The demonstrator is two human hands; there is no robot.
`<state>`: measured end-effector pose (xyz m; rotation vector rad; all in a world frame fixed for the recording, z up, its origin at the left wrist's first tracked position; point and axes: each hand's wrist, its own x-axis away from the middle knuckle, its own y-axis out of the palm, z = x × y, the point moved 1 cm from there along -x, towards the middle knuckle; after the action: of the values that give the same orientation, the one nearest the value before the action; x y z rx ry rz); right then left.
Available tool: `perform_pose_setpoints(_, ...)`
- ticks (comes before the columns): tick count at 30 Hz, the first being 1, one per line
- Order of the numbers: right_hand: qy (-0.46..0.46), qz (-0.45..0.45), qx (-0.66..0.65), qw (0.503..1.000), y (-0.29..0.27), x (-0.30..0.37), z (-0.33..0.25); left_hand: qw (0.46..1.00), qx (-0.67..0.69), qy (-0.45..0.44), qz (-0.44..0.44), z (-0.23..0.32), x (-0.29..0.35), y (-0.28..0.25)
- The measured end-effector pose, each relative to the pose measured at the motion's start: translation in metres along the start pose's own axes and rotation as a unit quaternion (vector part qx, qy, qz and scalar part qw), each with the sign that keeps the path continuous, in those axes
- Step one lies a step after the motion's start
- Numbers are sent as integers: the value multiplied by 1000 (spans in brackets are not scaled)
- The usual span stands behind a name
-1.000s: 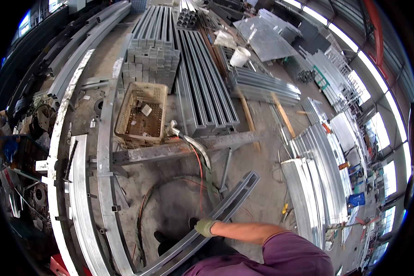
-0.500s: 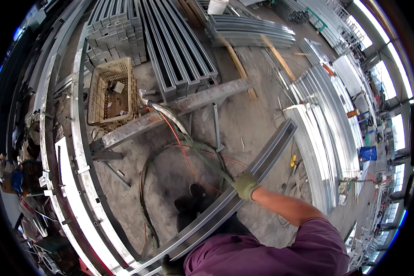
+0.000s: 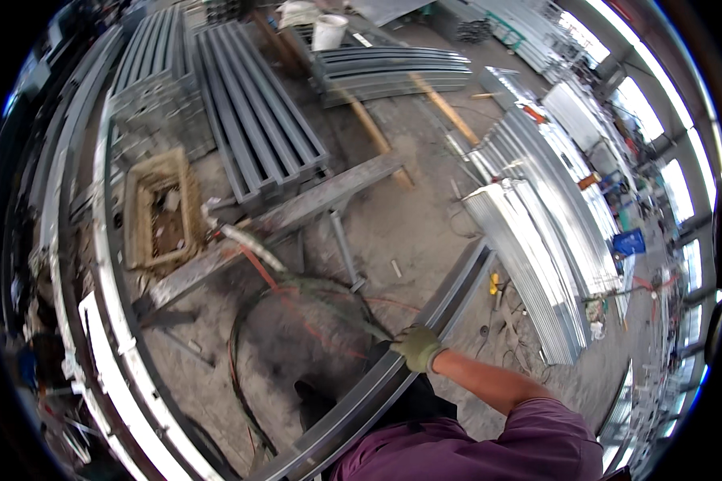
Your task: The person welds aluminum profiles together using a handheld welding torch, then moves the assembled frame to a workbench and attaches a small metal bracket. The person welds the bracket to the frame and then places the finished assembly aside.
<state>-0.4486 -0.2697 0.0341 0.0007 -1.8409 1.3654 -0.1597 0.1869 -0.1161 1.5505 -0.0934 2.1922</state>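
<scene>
My right hand (image 3: 417,347), in a green work glove, is closed around the edge of a long grey metal channel (image 3: 361,398). The channel runs diagonally across the front of my body, from the lower edge up to the right. Its far end hangs over the floor, close to the stacked silvery profiles (image 3: 529,268). My left hand does not show, and the near end of the channel is cut off by the lower edge.
A rusty beam stand (image 3: 329,192) crosses ahead, with hoses (image 3: 237,361) coiled on the floor before it. A yellowish plastic crate (image 3: 128,216) and stacked grey tubes (image 3: 257,112) lie beyond. Long white-lit rails (image 3: 108,280) run along the left.
The head view has shifted, so the crate and stacks sit lower and farther left. My left hand has left the picture. The right hand keeps its grip on the channel.
</scene>
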Motion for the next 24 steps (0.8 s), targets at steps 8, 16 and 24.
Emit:
perform_pose_setpoints(8, 30, 70, -78, 994, 43, -29, 146, 995, 51, -42, -77, 71, -66, 234)
perform_pose_setpoints(16, 68, 12, -54, 996, 23, -42, 393, 986, 134, -66, -76, 10, -40, 421)
perform_pose_setpoints(24, 90, 149, -56, 983, -67, -42, 594, 937, 269, -88, -206, -20, -3, 526)
